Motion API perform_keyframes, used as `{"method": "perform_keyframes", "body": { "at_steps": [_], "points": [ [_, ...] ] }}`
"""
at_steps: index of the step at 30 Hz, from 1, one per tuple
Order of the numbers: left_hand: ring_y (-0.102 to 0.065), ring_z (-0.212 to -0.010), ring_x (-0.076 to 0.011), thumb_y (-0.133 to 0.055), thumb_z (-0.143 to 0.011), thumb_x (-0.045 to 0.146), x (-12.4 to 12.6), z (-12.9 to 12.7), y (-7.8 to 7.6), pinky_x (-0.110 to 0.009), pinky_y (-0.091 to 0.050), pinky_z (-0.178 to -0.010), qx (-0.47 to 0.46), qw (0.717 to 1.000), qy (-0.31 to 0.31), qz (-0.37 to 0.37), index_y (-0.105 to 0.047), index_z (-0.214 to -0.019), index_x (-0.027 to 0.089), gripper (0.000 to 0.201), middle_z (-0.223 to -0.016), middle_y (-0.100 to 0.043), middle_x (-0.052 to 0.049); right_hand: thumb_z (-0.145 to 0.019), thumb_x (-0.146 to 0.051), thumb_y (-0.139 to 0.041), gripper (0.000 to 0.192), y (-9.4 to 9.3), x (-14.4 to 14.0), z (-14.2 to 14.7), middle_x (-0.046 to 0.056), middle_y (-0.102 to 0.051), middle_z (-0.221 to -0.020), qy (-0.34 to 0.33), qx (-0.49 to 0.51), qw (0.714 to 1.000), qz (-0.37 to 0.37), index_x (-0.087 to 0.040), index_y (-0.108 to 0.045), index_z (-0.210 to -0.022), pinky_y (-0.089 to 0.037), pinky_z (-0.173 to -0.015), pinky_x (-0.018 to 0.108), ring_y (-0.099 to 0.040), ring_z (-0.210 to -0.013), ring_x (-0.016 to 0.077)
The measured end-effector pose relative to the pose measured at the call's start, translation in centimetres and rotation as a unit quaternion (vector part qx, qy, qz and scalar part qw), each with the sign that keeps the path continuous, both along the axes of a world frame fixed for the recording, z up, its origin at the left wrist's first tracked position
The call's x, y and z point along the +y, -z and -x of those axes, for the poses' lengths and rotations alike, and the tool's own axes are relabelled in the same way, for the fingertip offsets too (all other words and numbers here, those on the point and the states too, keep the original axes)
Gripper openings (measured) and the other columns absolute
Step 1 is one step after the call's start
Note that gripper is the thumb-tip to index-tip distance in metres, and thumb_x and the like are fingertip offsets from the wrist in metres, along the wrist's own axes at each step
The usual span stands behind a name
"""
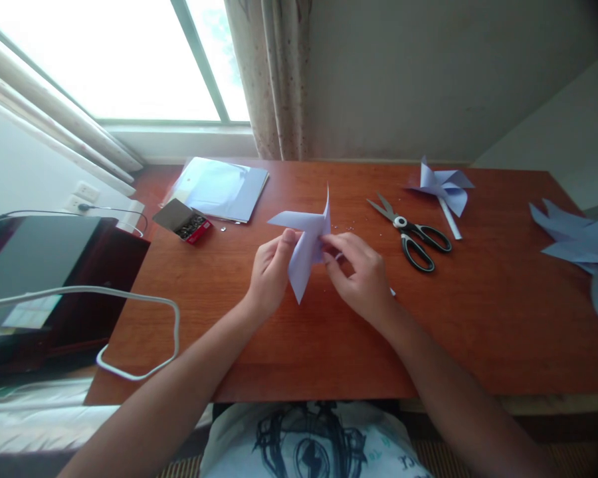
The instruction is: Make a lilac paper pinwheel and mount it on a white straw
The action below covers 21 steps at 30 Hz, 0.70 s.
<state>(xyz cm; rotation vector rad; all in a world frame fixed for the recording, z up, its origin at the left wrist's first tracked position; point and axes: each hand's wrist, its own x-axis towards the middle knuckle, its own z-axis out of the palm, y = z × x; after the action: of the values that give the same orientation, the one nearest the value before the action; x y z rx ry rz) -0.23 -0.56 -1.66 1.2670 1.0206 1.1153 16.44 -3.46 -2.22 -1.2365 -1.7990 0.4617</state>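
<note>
A white paper pinwheel [305, 249] is held up above the middle of the wooden desk, its pointed blades spread. My left hand [273, 269] pinches it from the left, thumb on top of the paper. On the other side, my right hand [356, 269] has its thumb and fingers closed at the pinwheel's right side, near its centre. Something small and white shows between those fingers, too small to name. To the right lie black-handled scissors [409, 232], blades partly apart. A second pinwheel [443, 182] on a white paper stick rests behind them.
At the back left are a stack of paper and folders [224, 189] and an open small red box [192, 226] of pins. More folded paper pieces [583, 239] lie at the right edge. A white cable [174, 318] loops over the desk's [453, 325] left side.
</note>
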Motion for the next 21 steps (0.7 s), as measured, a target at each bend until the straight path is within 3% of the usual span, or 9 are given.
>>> {"method": "perform_keyframes", "body": {
  "at_steps": [5,11,15,21],
  "points": [
    [-0.047,-0.063,-0.012,-0.077,-0.077,0.039,-0.2,-0.6,-0.6,-0.022,-0.038,-0.056,0.041,0.998,0.037,0.033,-0.067,-0.078,0.016,0.026,-0.069,-0.056,0.002,-0.096,-0.02,-0.055,0.016,0.3,0.1,-0.3,0.008,-0.071,-0.098,0.048,-0.073,0.996,-0.012,-0.023,-0.067,-0.107,-0.054,-0.082,0.034,-0.066,-0.088,0.0219],
    [-0.045,-0.063,-0.0118,-0.069,-0.077,0.026,-0.4,-0.9,-0.4,-0.021,-0.037,-0.055,0.094,0.995,0.03,0.005,-0.064,-0.078,0.016,0.011,-0.068,-0.053,0.003,-0.099,-0.022,-0.052,0.016,0.5,-0.2,-0.5,0.008,-0.071,-0.095,0.082,-0.161,0.982,-0.05,-0.024,-0.068,-0.1,-0.049,-0.085,0.035,-0.064,-0.09,0.0233],
    [-0.039,-0.061,-0.0104,-0.067,-0.079,0.024,-0.5,-0.9,0.1,-0.021,-0.032,-0.054,0.134,0.991,0.011,-0.011,-0.061,-0.072,0.016,0.012,-0.064,-0.046,0.004,-0.099,-0.021,-0.052,0.016,0.7,-0.4,-0.3,0.009,-0.071,-0.093,0.079,-0.186,0.977,-0.069,-0.023,-0.067,-0.1,-0.048,-0.085,0.036,-0.064,-0.09,0.0241],
    [-0.037,-0.061,-0.0101,-0.063,-0.081,0.023,-0.4,-0.8,-0.1,-0.022,-0.031,-0.055,0.146,0.989,-0.016,-0.022,-0.058,-0.068,0.015,0.016,-0.064,-0.043,0.004,-0.097,-0.024,-0.055,0.014,-0.6,-0.6,-0.4,0.008,-0.073,-0.096,0.052,-0.099,0.991,-0.067,-0.025,-0.069,-0.1,-0.052,-0.085,0.036,-0.067,-0.09,0.0233]
  ]
}}
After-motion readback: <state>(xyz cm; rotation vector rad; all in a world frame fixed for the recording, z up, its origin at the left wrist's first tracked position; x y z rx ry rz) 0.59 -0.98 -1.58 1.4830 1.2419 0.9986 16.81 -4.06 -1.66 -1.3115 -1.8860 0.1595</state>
